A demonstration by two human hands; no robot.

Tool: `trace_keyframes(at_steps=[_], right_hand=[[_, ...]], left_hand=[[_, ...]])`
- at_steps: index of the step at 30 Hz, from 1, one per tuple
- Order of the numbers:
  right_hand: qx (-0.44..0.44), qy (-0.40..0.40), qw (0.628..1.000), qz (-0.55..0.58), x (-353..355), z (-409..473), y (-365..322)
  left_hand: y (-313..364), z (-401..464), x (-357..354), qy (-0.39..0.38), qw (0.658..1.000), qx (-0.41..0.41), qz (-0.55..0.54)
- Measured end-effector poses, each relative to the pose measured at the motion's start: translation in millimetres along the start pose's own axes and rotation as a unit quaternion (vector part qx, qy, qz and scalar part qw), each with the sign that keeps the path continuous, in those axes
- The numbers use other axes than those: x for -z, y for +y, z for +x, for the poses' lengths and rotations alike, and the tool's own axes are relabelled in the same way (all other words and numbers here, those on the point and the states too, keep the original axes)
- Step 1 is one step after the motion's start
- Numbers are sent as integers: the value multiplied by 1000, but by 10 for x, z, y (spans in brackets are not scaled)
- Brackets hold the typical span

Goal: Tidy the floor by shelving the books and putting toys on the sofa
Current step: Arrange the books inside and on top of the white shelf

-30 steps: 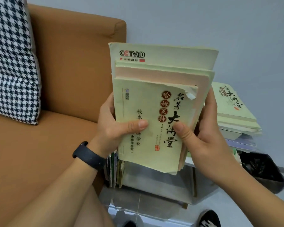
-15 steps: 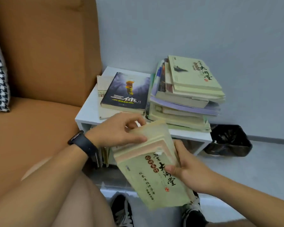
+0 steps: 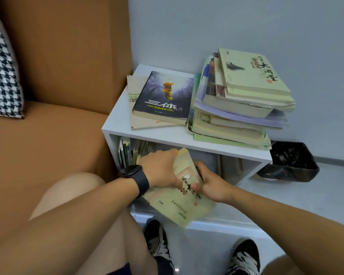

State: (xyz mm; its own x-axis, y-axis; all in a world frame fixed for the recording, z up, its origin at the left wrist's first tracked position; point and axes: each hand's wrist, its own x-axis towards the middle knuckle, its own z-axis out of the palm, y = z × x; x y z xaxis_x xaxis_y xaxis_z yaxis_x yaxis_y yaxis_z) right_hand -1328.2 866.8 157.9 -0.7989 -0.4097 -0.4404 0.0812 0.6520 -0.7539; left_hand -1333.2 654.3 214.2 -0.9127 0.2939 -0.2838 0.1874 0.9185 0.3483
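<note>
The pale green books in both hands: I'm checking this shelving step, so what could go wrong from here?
1. The pale green books are fanned between the left hand and right hand; one might slip out.
2. Upright books already fill the left of the shelf opening, so the bundle may snag.
3. The tall stack overhangs the shelf top; a bump could topple it.

- A home living room is showing: an orange sofa (image 3: 48, 135) is carrying a houndstooth cushion (image 3: 2, 76).
- A white shelf (image 3: 147, 133) is standing beside it, stacks of books (image 3: 240, 100) lying on top.
- A lined bin (image 3: 290, 161) is sitting against the wall.
</note>
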Motion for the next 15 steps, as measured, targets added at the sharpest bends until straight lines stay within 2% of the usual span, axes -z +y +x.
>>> trace_keyframes(at_steps=[3,5,7,9,12,15], right_hand=[[-10,93,994,59,-104,326,13],[-59,148,984,83,-250,555,22],[-132,130,973,138,-409,761,-18],[-191,72,951,233,-558,853,-168],[-200,74,924,317,-738,944,-278],[-204,89,915,337,-825,1083,-206]], left_hand=[[18,75,-58,57,997,50,14],[-13,191,-101,83,993,82,35],[-86,346,-128,85,989,103,65],[-148,497,-156,61,988,123,77],[-208,679,-172,-6,984,170,45],[-318,747,-135,-25,983,181,0]])
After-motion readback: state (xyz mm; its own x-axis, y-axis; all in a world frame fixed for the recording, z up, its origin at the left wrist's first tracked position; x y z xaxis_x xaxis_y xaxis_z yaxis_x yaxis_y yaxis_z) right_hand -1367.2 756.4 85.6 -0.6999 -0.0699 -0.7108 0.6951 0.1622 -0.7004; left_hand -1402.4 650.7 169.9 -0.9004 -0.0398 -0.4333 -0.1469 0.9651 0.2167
